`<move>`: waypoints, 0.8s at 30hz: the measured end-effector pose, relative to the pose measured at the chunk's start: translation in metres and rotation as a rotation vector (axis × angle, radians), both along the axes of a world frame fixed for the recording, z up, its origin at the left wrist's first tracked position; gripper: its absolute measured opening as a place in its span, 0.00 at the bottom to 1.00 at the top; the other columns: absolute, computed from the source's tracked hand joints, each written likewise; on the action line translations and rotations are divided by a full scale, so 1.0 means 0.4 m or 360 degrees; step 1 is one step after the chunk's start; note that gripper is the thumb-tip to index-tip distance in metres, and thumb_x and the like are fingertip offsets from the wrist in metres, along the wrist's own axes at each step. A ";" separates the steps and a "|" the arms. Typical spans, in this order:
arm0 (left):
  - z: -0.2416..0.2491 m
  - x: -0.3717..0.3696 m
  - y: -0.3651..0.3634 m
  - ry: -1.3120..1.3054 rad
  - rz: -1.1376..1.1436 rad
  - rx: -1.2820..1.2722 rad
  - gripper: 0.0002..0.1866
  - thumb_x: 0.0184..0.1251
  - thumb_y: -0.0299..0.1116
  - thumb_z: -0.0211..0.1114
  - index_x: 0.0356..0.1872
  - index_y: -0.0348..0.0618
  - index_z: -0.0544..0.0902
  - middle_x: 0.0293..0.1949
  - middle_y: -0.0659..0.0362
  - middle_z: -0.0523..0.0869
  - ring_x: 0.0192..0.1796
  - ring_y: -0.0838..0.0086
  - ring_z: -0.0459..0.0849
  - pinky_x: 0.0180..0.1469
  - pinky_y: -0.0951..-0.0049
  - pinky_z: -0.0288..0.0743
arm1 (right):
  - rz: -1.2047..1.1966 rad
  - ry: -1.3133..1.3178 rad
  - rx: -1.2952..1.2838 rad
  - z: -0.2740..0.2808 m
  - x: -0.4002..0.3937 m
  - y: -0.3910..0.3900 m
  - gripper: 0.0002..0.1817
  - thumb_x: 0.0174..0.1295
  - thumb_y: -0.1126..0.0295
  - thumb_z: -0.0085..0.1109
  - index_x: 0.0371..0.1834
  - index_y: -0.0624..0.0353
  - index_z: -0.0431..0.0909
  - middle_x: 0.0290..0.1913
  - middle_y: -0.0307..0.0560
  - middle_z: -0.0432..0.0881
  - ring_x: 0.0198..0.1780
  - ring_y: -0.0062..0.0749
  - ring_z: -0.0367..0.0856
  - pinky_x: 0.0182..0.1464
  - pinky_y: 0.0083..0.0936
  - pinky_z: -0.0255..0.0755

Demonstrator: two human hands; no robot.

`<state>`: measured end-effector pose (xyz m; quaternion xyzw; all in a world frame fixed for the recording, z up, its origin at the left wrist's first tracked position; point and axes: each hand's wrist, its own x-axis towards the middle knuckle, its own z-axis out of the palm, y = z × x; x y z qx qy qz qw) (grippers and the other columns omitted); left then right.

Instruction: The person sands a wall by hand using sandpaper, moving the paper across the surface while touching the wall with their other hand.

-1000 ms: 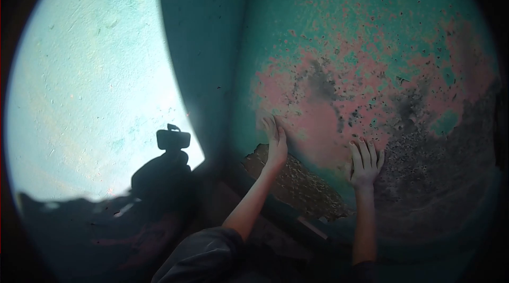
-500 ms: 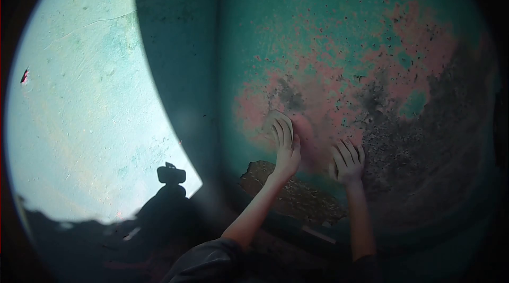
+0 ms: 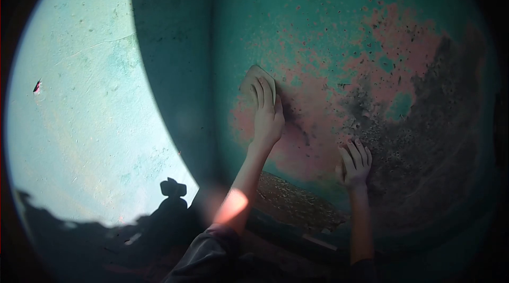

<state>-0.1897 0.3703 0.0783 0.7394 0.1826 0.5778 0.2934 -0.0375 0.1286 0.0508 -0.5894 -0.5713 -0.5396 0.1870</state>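
My left hand (image 3: 269, 116) presses a thin, angular, greyish sheet (image 3: 253, 77), which looks like folded sandpaper, flat against the curved green surface (image 3: 241, 28). Its fingers lie over the sheet, whose upper corner sticks out past the fingertips. Around it the paint is worn, with pink patches (image 3: 313, 145) and dark grey spots. Lower and to the right, my right hand (image 3: 356, 163) rests on the same surface with fingers spread and nothing in it. It sits beside a large dark, rough patch (image 3: 408, 150).
Bright sunlight falls on the pale wall (image 3: 90, 97) at the left, with a head-and-shoulders shadow (image 3: 173, 193) low on it. Under my hands is a jagged-edged brown patch (image 3: 297, 203). A thin pale strip (image 3: 319, 241) lies near the bottom.
My left hand has slid up and to the left with the sheet. Sunlight now strikes my left forearm. My right hand stays in nearly the same place.
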 end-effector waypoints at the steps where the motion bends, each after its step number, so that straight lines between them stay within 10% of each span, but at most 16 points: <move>1: 0.020 0.000 0.009 -0.0078 0.0019 -0.0029 0.37 0.75 0.31 0.50 0.79 0.34 0.45 0.78 0.35 0.47 0.79 0.31 0.41 0.78 0.41 0.42 | -0.0010 0.0013 0.0007 0.002 -0.008 0.000 0.19 0.58 0.64 0.57 0.54 0.50 0.83 0.61 0.46 0.80 0.67 0.42 0.74 0.71 0.44 0.60; 5: -0.162 0.017 -0.124 0.0459 -0.0028 0.0175 0.34 0.79 0.32 0.46 0.80 0.35 0.44 0.80 0.37 0.44 0.80 0.36 0.37 0.78 0.43 0.40 | 0.0004 -0.0016 0.0030 -0.005 -0.001 0.007 0.20 0.61 0.63 0.55 0.56 0.53 0.81 0.63 0.50 0.78 0.68 0.48 0.73 0.71 0.47 0.59; 11: 0.012 -0.006 -0.005 0.0028 -0.0009 0.0098 0.37 0.70 0.26 0.49 0.78 0.32 0.47 0.79 0.35 0.45 0.79 0.32 0.38 0.78 0.40 0.38 | 0.0008 0.0028 0.0049 -0.002 -0.003 0.004 0.20 0.58 0.64 0.57 0.55 0.51 0.83 0.60 0.45 0.80 0.66 0.42 0.75 0.71 0.43 0.61; 15: -0.154 0.000 -0.140 0.0544 -0.0005 0.0295 0.36 0.73 0.26 0.47 0.79 0.34 0.46 0.79 0.36 0.45 0.80 0.34 0.40 0.78 0.42 0.42 | -0.0008 0.0023 0.0074 -0.001 -0.007 0.005 0.20 0.58 0.65 0.57 0.54 0.50 0.83 0.60 0.45 0.80 0.66 0.42 0.76 0.70 0.43 0.62; 24: -0.083 0.003 -0.151 0.0473 0.0097 0.0311 0.39 0.68 0.28 0.50 0.79 0.35 0.46 0.78 0.37 0.49 0.79 0.35 0.45 0.76 0.38 0.43 | -0.0032 0.0003 0.0109 0.004 -0.012 0.010 0.17 0.59 0.65 0.58 0.52 0.50 0.84 0.58 0.44 0.81 0.64 0.40 0.77 0.69 0.41 0.63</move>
